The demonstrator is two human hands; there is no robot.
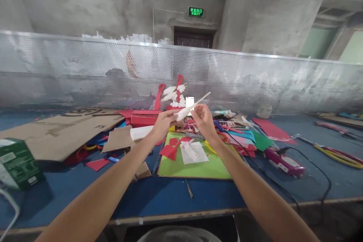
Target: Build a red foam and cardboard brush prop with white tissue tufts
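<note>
Both of my hands are raised above the middle of the bench around a white paper flower bud point(183, 114) on a thin pale stick point(204, 97). My left hand point(164, 124) pinches the bud's left end. The fingers of my right hand point(204, 119) are closed at its other end, where the stick comes out slanting up and to the right. Beneath them lies a lime-green sheet point(167, 171) with white paper pieces point(202, 155) and a red cut-out point(169, 152) on it. Behind stand white paper flowers point(170, 92) with red hooked strips point(159, 96).
Cardboard point(65, 130) and a green box point(19, 162) are on the left. Coloured sheets point(273, 130), a magenta power strip point(286, 162) with a black cable, and yellow-and-red-handled pliers point(337, 155) are on the right. A perforated metal panel point(227, 79) borders the bench behind.
</note>
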